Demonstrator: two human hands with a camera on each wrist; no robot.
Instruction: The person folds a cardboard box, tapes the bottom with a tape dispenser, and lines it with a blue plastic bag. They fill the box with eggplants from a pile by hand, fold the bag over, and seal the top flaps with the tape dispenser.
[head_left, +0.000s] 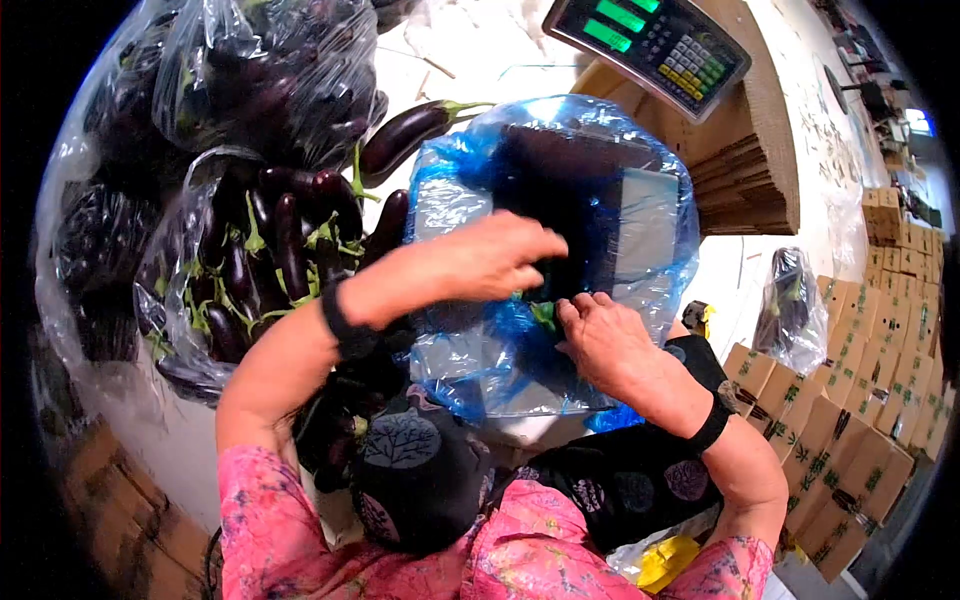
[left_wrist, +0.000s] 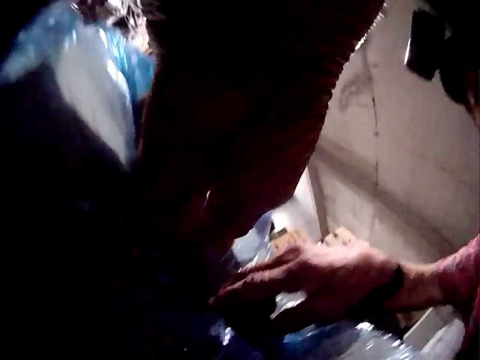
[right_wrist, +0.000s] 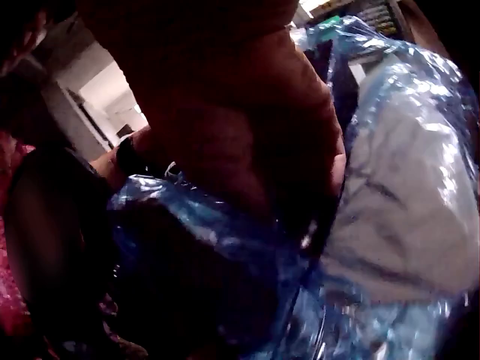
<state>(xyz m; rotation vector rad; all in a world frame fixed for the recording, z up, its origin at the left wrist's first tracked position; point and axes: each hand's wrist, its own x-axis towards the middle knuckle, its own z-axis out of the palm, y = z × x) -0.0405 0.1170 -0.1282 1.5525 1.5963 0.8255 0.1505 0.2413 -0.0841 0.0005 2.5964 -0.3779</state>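
A box lined with a blue plastic bag [head_left: 455,370] stands before the person, with dark eggplants [head_left: 575,150] inside and pale panels at its sides. The left hand [head_left: 490,255] hovers over the middle of the box, fingers loosely spread, holding nothing visible. Lower right, the right hand [head_left: 615,345] has bent fingers and thumb at the green stem end [head_left: 543,315] of an eggplant whose body is mostly hidden. In the left wrist view the left hand [left_wrist: 232,112] is dark above the right hand [left_wrist: 322,277]. Blue film [right_wrist: 202,225] lies beneath the right hand [right_wrist: 232,127].
Left of the box, an open clear bag holds several eggplants [head_left: 290,245]; fuller bags [head_left: 260,90] stand behind. One loose eggplant [head_left: 405,138] lies near the box. A scale display [head_left: 650,50] and stacked cardboard [head_left: 745,160] are back right, a bagged eggplant [head_left: 790,310] at the right.
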